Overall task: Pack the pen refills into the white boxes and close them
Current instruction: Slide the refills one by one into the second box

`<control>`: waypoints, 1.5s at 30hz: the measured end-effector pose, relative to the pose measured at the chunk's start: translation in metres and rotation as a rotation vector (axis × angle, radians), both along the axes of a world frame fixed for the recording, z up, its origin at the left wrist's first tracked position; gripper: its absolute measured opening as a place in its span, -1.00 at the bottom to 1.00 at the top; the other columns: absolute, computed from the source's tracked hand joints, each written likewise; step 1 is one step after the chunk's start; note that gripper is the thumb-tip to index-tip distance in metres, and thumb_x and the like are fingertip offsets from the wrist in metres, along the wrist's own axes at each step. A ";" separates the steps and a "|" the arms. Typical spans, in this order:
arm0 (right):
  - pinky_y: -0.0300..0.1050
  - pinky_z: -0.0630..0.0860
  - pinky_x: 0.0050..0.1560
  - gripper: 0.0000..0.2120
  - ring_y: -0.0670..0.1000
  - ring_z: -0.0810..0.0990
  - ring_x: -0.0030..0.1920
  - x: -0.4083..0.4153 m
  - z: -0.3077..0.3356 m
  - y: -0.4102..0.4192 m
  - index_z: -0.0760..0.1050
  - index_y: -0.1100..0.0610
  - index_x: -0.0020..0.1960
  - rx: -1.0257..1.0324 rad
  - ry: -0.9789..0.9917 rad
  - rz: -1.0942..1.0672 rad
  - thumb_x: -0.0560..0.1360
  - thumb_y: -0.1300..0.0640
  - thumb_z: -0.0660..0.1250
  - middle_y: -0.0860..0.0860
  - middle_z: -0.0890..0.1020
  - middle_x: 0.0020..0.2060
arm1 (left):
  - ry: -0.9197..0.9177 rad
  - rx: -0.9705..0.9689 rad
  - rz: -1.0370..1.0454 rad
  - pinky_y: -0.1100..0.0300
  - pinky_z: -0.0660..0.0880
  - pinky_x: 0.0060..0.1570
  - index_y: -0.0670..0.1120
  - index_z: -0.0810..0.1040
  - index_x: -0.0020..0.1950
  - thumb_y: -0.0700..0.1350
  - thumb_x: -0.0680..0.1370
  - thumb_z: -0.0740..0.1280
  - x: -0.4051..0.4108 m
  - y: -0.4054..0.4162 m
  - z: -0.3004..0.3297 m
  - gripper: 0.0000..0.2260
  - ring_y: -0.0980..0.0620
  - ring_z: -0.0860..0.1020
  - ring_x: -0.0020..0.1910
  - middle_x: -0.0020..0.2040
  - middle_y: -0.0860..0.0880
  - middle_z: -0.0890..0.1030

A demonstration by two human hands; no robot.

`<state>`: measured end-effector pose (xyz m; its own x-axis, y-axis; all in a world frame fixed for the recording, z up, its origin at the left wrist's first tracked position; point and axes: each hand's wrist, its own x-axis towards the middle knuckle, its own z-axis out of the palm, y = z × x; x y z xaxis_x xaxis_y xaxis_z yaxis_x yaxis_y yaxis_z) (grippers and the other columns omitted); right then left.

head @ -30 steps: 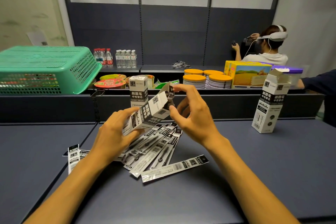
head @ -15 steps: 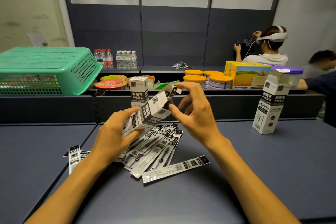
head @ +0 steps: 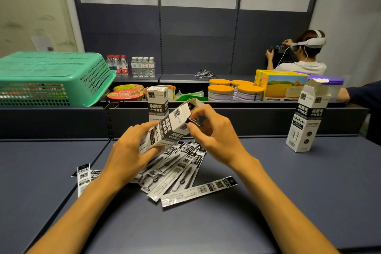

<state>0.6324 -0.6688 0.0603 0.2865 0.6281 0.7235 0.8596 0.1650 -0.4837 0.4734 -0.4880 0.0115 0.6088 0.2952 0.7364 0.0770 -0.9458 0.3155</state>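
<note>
My left hand [head: 132,152] grips a white box with black print [head: 174,122], tilted with its open top end pointing up and right. My right hand [head: 214,132] is at that open end, thumb and forefinger pinching a flap or the tops of packets there. Below the hands, several pen refill packets [head: 181,171] lie fanned on the dark table; one packet [head: 199,190] lies apart in front, and two more [head: 83,179] are at the left. A closed white box [head: 157,101] stands upright behind my hands. Another white box [head: 309,117] with its top flap open stands at the right.
A green plastic basket [head: 51,80] sits upside down on the raised ledge at left. Behind the ledge are instant noodle cups [head: 125,94], orange-lidded tins [head: 235,89], a yellow carton [head: 282,85] and water bottles [head: 142,67]. A person with a headset [head: 303,53] works at the back right.
My right hand's fingers have closed in from spread above the box's open end to a pinch at it. The left hand keeps its hold on the box.
</note>
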 end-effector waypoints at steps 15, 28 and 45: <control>-0.22 0.58 -0.25 -0.66 -0.15 0.61 -0.24 -0.003 -0.001 -0.001 0.55 -0.02 0.18 -0.112 -0.142 -0.034 0.50 -0.15 0.22 -0.14 0.66 0.11 | 0.016 0.015 -0.002 -0.05 0.60 -0.13 0.17 0.32 0.37 0.01 0.38 0.51 0.000 -0.002 0.001 -0.37 0.04 0.53 0.01 0.07 0.02 0.57; -0.17 0.61 -0.16 -0.60 -0.13 0.61 -0.12 -0.004 -0.002 0.000 0.40 -0.03 0.34 -0.147 -0.183 -0.031 0.55 -0.14 0.24 -0.09 0.59 0.20 | -0.006 0.002 -0.041 0.02 0.59 -0.06 0.16 0.31 0.38 0.15 0.40 0.40 -0.001 -0.007 0.006 -0.43 0.04 0.53 0.05 0.11 0.01 0.57; -0.03 0.59 -0.05 -0.85 -0.10 0.59 -0.11 0.047 -0.029 0.000 0.57 -0.06 0.06 -0.577 -0.091 -0.278 0.54 -0.06 0.31 -0.11 0.64 -0.08 | -0.006 -0.044 0.031 -0.04 0.57 -0.04 0.07 0.38 0.38 -0.03 0.40 0.52 -0.003 0.005 0.002 -0.40 -0.01 0.54 0.04 0.10 -0.02 0.58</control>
<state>0.6792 -0.6686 0.0309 0.4478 0.8345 0.3211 0.8747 -0.3344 -0.3510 0.4704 -0.4833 0.0136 0.5945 0.3460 0.7258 0.1041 -0.9282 0.3572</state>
